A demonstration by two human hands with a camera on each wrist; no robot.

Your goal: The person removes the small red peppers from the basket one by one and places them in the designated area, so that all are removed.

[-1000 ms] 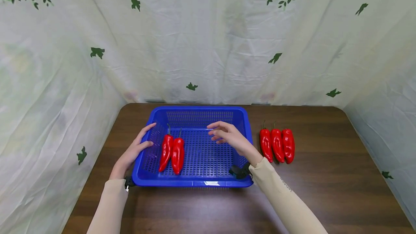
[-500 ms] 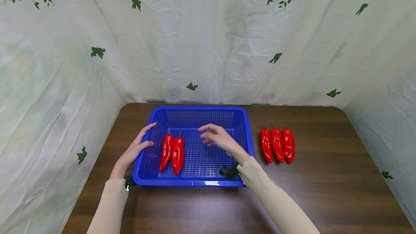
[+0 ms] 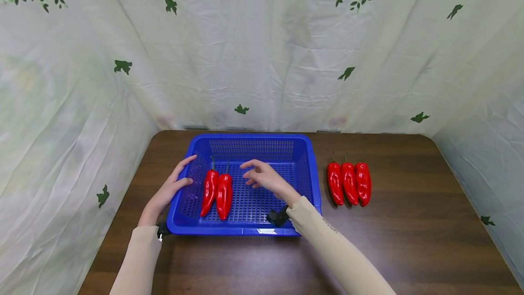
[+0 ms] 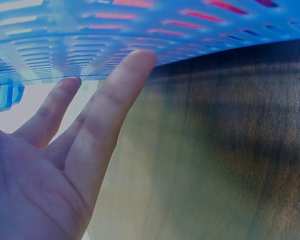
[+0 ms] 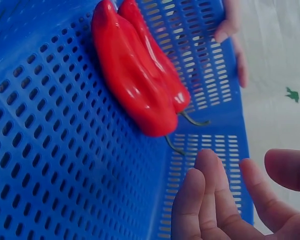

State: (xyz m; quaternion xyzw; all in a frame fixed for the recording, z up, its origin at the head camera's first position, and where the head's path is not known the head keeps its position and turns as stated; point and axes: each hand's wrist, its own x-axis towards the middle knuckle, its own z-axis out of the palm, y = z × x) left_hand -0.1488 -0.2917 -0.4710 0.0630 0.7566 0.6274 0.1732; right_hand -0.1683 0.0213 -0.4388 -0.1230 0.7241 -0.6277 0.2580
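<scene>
A blue perforated plastic basket [image 3: 262, 230] sits on the table. Its left rim lies between the thumb and fingers of my left hand [image 3: 165, 192]; in the left wrist view, fingers [image 4: 107, 115] reach up along the outer wall. Two glossy red chili peppers, one on the left [image 3: 209, 192] and one on the right [image 3: 224, 196], lie side by side in the basket's left part. Just right of them, my right hand [image 3: 266, 179] hovers over the basket, fingers loosely bent, holding nothing. Near it in the right wrist view are the peppers' green stems [image 5: 195, 120].
On the brown wooden table [image 3: 409, 222], right of the basket, several red peppers lie in a row: left [image 3: 335, 183], middle [image 3: 349, 183] and right [image 3: 363, 184]. A white leaf-print curtain [image 3: 266, 58] hangs behind the table and along both sides.
My right hand has drifted left across the basket, closer to the two peppers inside. The left hand, basket and all peppers have stayed in place.
</scene>
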